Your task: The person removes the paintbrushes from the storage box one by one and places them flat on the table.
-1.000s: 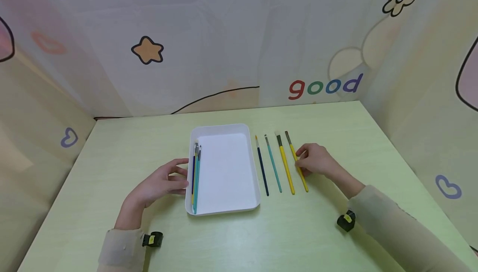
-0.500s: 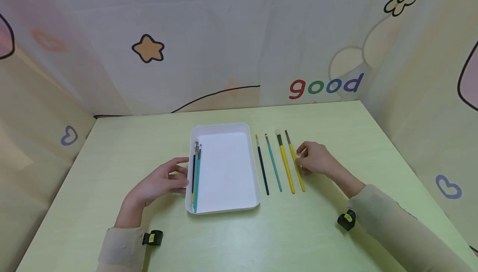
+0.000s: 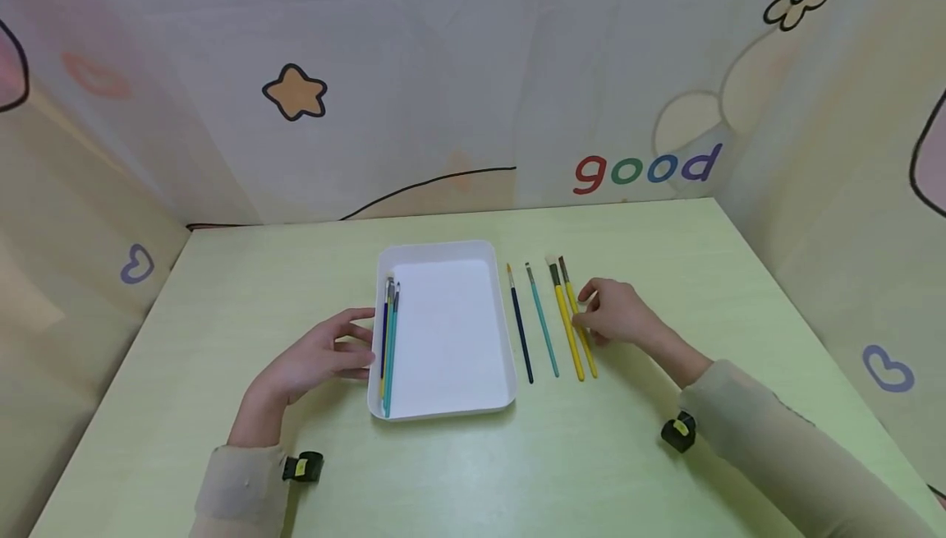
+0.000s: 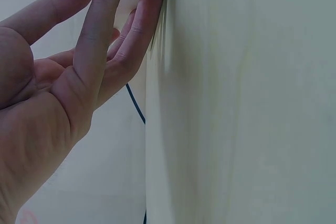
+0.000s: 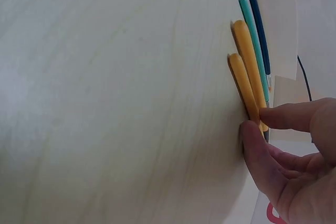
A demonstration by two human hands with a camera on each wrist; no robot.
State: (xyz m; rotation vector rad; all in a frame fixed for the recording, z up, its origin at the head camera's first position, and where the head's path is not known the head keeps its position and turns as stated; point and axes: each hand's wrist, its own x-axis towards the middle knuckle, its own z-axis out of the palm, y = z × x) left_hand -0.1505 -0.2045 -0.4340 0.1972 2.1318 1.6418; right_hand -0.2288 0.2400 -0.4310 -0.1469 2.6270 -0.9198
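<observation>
A white tray (image 3: 451, 333) lies on the table, with several thin paintbrushes (image 3: 389, 349) along its left side. My left hand (image 3: 321, 361) touches the tray's left wall with spread fingers; the left wrist view shows the fingertips against the white wall. To the tray's right lie a dark blue paintbrush (image 3: 521, 328), a teal paintbrush (image 3: 543, 320) and a thick yellow paintbrush (image 3: 567, 324). My right hand (image 3: 617, 312) pinches a thinner yellow paintbrush (image 5: 241, 77) between thumb and finger. That brush lies close beside the thick one, its bristles pointing away from me.
The pale green table (image 3: 259, 291) meets a printed cloth backdrop (image 3: 443, 94) at the back and sides. Each sleeve carries a small black device, one at the left wrist (image 3: 303, 466) and one at the right (image 3: 678, 431).
My right hand has slid left with the thinner yellow paintbrush, bringing it closer to the thick yellow one. My left hand keeps its place at the tray.
</observation>
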